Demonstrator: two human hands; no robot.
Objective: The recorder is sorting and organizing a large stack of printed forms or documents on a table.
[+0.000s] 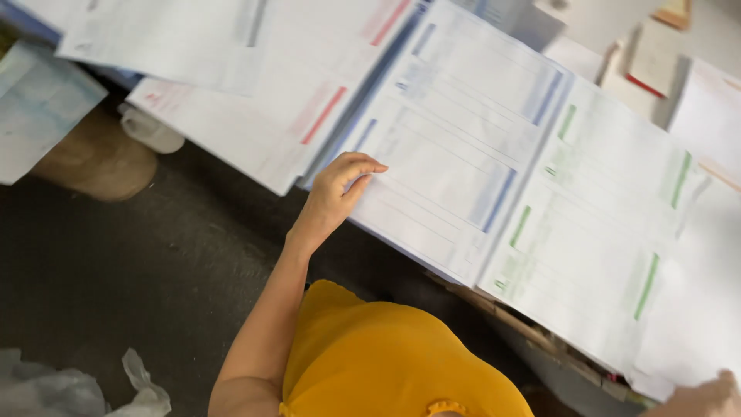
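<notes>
Sorting step: left hand (337, 194) curled, fingertips on blue-striped form stack (455, 147); right hand (706, 395) at green-striped sheets (602, 232), grip indeterminate; lifting one sheet needs care

White blue-barred sheet (455, 147) lies central. Right of it, a green-barred sheet (610, 208); left, a red-barred sheet (270, 116). Mustard-yellow top (386, 363) below.

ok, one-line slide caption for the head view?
Left hand rests on the blue-printed sheets, beside red-printed sheets and green-printed sheets; right hand at the frame's corner.
</notes>
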